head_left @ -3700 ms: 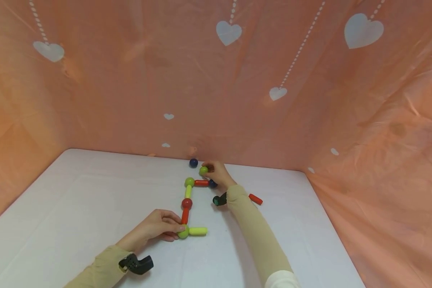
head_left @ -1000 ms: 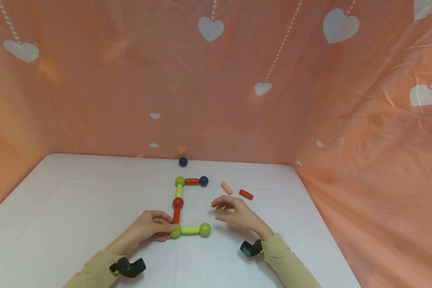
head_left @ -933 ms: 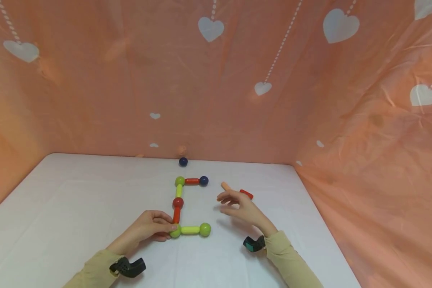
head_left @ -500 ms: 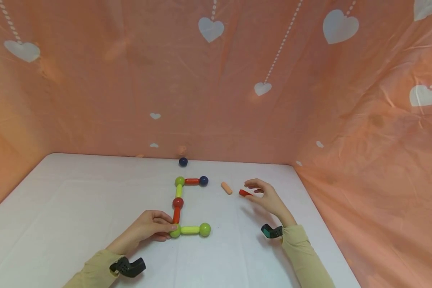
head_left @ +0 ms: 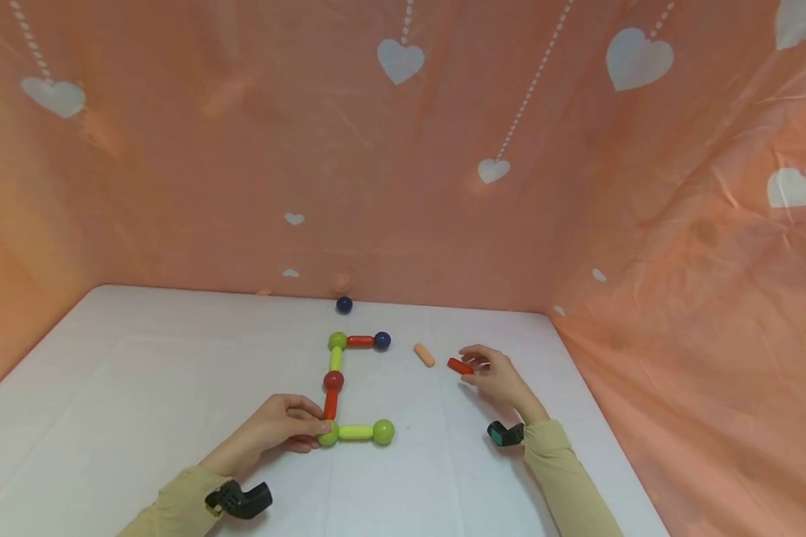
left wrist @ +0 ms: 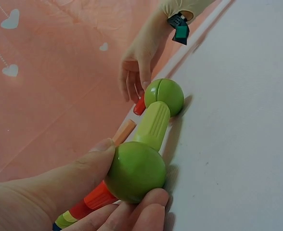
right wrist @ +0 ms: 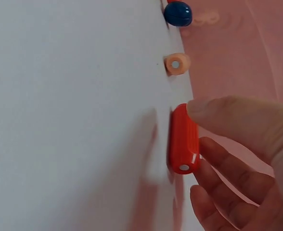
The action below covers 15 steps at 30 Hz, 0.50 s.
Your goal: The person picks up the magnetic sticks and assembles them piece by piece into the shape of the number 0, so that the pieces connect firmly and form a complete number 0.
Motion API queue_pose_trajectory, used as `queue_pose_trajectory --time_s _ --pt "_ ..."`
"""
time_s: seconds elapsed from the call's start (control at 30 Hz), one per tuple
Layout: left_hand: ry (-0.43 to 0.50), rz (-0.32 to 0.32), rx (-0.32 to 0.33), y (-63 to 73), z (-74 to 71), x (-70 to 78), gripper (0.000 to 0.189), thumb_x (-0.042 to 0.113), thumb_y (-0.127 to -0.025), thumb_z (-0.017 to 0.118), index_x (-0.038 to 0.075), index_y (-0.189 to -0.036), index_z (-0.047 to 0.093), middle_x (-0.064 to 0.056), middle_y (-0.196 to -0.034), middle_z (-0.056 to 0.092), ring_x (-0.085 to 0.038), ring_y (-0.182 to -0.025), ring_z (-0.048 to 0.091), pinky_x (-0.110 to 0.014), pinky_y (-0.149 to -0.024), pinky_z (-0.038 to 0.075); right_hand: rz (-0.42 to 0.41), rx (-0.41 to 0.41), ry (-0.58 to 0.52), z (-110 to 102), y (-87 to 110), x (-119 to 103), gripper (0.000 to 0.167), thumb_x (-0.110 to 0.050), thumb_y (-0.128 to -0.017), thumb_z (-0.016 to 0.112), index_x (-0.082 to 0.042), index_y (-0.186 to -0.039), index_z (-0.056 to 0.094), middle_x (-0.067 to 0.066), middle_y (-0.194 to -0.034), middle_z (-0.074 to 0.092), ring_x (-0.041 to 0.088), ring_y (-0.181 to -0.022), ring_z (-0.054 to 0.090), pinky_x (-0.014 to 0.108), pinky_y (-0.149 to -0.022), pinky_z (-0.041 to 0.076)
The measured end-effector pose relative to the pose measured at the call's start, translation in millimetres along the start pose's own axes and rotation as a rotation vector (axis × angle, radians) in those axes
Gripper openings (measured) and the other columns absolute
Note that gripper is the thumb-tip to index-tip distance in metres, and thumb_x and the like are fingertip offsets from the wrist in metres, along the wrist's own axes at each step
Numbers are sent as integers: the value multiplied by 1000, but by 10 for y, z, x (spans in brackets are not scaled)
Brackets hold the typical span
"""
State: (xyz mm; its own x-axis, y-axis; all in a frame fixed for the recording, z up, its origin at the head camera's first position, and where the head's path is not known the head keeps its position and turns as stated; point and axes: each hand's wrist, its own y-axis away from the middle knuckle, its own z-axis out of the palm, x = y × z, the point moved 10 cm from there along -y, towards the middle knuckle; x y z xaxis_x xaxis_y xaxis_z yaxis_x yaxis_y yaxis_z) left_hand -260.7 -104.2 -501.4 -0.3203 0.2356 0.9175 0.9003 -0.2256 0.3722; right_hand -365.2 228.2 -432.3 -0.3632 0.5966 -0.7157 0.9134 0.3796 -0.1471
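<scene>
A chain of balls and magnetic rods lies on the table, bent like a squared C. My left hand (head_left: pixel 278 426) pinches the green ball (left wrist: pixel 135 171) at its lower left corner between thumb and fingers. From that ball a yellow-green rod (head_left: pixel 356 432) leads to another green ball (head_left: pixel 383 432). A red rod (head_left: pixel 330 403) runs up to a red ball (head_left: pixel 333 380). Farther right, my right hand (head_left: pixel 501 379) pinches a loose red magnetic rod (right wrist: pixel 184 139), thumb on one side and fingers on the other. That rod lies at the table surface; its metal end shows in the right wrist view.
A loose orange rod (head_left: pixel 424 354) lies left of the right hand. Near the table's back edge sits a dark blue ball (head_left: pixel 344 304). Another blue ball (head_left: pixel 381 341) ends the chain's upper arm. A pink curtain (head_left: pixel 403 186) hangs behind the white table (head_left: pixel 175 358).
The right hand set a green ball at the end of the yellow-green rod, then moved right and back to the loose red rod and took hold of it. The left hand stays on its ball.
</scene>
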Motion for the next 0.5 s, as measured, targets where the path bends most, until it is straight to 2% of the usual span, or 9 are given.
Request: queue_pose_trajectory --time_s 0.3,0.5 --pt "-12 36 -7 -4 -1 37 46 29 -77 81 -4 -105 64 -7 -85 69 -20 -71 66 -31 -66 57 7 -17 95 82 -76 3 37 0 -80 75 -4 -116 64 7 -103 65 22 -92 59 38 -82 50" --pt "-13 18 16 -1 -6 14 46 28 -76 81 -3 -104 64 -7 -85 69 -20 -70 65 -32 -66 57 -7 -50 122 144 -119 -14 31 -1 -82 73 -5 -112 66 5 -98 64 20 -88 57 37 -80 49"
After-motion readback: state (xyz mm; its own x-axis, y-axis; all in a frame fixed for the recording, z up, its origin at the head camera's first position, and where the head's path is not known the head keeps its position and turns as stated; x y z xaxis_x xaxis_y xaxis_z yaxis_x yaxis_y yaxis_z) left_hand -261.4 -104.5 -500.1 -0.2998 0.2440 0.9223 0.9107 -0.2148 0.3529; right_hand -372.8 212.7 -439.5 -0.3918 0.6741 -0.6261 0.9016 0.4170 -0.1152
